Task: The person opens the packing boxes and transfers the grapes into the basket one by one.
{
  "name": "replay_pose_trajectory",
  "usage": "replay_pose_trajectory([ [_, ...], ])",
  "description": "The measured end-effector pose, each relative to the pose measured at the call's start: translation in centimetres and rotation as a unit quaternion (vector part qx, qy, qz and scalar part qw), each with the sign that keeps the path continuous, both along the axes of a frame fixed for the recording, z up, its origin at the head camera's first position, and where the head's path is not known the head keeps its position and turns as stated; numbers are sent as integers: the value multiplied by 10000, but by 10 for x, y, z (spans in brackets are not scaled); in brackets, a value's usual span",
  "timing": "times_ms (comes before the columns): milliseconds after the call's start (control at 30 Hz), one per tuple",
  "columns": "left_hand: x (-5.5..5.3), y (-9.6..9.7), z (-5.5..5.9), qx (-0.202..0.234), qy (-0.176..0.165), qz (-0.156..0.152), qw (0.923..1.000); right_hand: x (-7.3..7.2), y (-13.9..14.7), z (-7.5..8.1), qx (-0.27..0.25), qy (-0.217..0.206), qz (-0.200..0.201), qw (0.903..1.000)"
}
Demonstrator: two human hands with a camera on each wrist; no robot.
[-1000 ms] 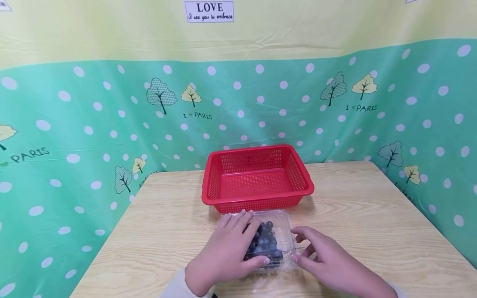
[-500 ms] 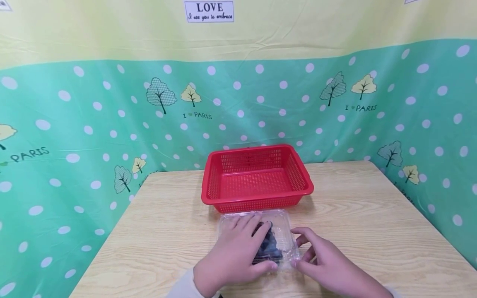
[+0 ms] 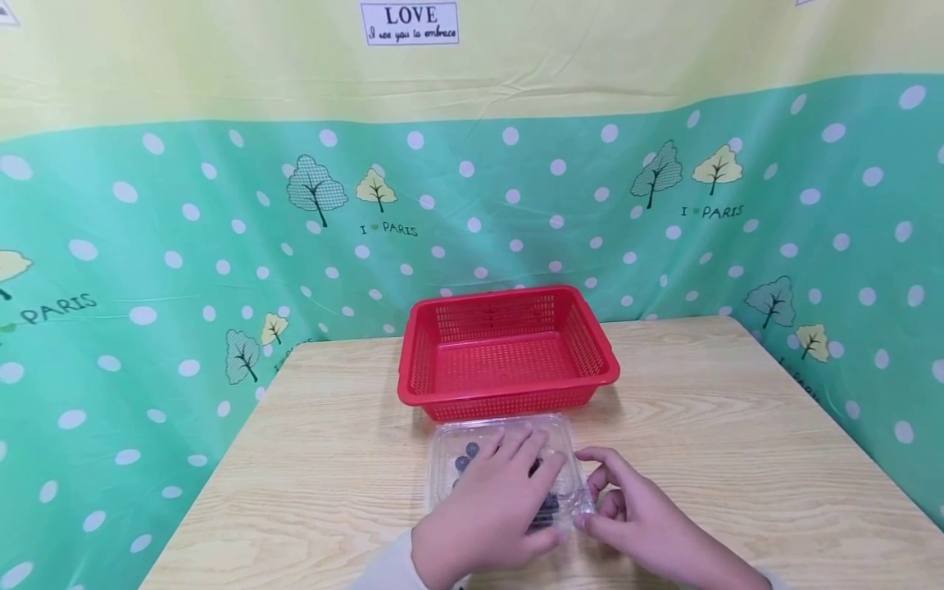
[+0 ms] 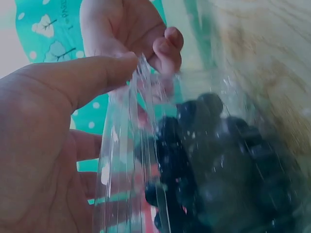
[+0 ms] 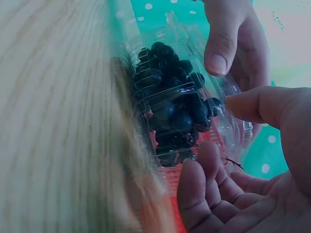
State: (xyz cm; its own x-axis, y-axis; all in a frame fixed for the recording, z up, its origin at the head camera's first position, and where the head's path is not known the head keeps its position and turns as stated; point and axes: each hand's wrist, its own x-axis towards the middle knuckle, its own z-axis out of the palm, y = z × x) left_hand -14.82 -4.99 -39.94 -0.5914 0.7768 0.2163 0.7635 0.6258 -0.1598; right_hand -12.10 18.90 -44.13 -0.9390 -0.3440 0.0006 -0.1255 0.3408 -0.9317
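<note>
A clear plastic clamshell box (image 3: pixel 444 447) lies on the table with its lid down. Dark round grapes (image 3: pixel 546 510) show through it, and a thin stem (image 5: pixel 235 162) pokes out at its edge in the right wrist view. My left hand (image 3: pixel 497 500) rests flat across the lid, fingers spread toward the far side, hiding much of the fruit. At the box's right side my right hand (image 3: pixel 645 520) holds the edge, thumb at the near corner and fingers bent beside the wall. The left thumb (image 4: pixel 104 73) lies at the lid's rim in the left wrist view.
A red perforated plastic basket (image 3: pixel 509 403) stands just behind the box, with nothing in it. Both are on a light wooden table (image 3: pixel 317 459). A green and yellow printed curtain (image 3: pixel 472 197) hangs around the back and sides.
My left hand has slid rightward across the lid, uncovering grapes on the left and covering those on the right. The right hand has stayed almost in place at the box's edge.
</note>
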Motion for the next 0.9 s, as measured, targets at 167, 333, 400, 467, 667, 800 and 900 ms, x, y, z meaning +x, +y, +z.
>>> replay_pose_trajectory([
  [167, 3, 9, -1, -79, 73, -36, 9999, 1, -1, -2, -287, -134, -40, 9995],
  [333, 4, 13, -3, 36, 260, -237, 9994, 1, -1, -4, -625, -320, 101, 9975],
  [400, 4, 14, -3, 146, 353, -346, 9987, 1, -1, -4, -745, -423, 176, 9962],
  [467, 4, 14, -3, 264, 395, -433, 9979, -1, -1, -4, -870, -595, 225, 9942],
  [667, 6, 16, -3, 548, 566, -655, 9947, -5, 4, -8, -978, -1154, 316, 9880],
  [800, 9, 17, -3, 629, 730, -803, 9921, -8, 8, -11, -923, -1474, 473, 9836],
  [900, 10, 19, -3, 679, 826, -898, 9902, -9, 10, -12, -928, -1513, 581, 9824],
])
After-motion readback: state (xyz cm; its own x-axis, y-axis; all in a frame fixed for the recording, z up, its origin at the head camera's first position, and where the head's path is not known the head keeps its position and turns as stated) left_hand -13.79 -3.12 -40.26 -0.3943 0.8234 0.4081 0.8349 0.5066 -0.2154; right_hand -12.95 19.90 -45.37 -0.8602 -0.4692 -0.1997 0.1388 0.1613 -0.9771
